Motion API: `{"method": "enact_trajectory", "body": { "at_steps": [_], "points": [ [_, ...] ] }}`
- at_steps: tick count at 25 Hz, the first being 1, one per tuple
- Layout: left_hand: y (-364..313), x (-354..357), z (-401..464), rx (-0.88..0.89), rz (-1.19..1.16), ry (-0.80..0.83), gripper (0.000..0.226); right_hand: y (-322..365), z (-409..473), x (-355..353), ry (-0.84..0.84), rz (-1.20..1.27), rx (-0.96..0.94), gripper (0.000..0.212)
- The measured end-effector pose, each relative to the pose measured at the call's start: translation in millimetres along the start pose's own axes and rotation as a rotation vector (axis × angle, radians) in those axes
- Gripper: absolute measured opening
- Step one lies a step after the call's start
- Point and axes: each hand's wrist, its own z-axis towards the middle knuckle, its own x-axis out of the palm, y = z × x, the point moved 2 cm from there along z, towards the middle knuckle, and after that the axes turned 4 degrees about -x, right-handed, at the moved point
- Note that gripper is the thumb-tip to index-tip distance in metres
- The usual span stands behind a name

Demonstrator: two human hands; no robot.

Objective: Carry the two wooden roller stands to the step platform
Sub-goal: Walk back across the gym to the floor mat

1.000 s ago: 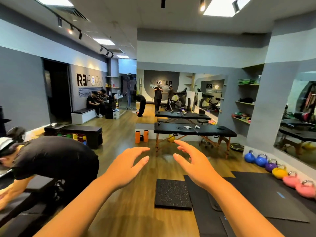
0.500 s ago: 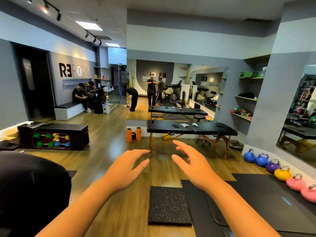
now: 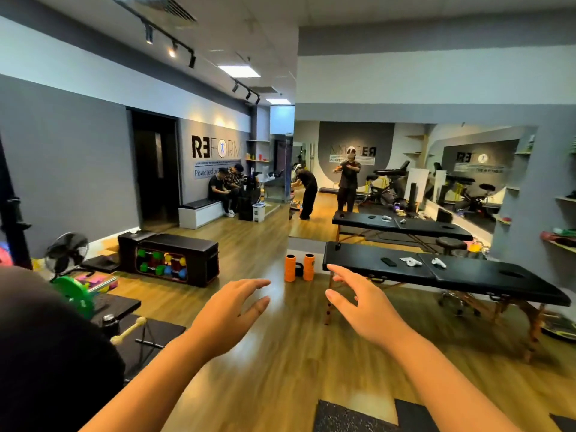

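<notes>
Both hands empty. Left hand [image 3: 232,310] and right hand [image 3: 363,307] are held out in front at about chest height, fingers spread loosely, palms half turned toward each other, nothing between them.

Head view, only one available:
- Roller stands: can't identify them for sure. Nothing clearly wooden with rollers is in frame. A pale wooden handle-like piece [image 3: 127,330] lies on the dark mat at lower left, but I can't tell what it belongs to.
- Two orange foam rollers [image 3: 298,267] stand upright on the wood floor, just off the near end of the closer black massage table [image 3: 467,275]. Foam, not the target.
- Step platform: not confirmed either. Black storage bench [image 3: 177,257] with coloured dumbbells inside sits by the left wall; black rubber mats [image 3: 346,417] at the bottom edge of the frame.
- Dark shape fills the lower left corner, close to camera, likely another person; blocks that part of the floor.
- Other people far back by the bench and the mirror, well apart from the hands.

Step, my read: search/approach phase, no pickup started. Next: locate both stands, likely lower left or out of frame, then walk over and take one per hand. Watch the nearby person and the table legs.
</notes>
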Motion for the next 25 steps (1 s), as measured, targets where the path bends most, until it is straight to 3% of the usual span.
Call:
{"method": "enact_trajectory", "body": {
  "at_steps": [7,16,25],
  "points": [
    [39.5,45.7,119.7,-0.121,0.051,-0.072,0.047,-80.7,162.5,28.1,0.129,0.094,-0.144,0.053],
    [176.2,90.9,304.6,-0.189,0.089,-0.073,0.049,-171.1,368.6,112.0,0.168,0.155,-0.143,0.054],
    [285.1,86.0,450.2,-0.227,0.153,-0.136,0.046,-216.3,564.3,192.9,0.226,0.193,-0.224,0.052]
  ]
}}
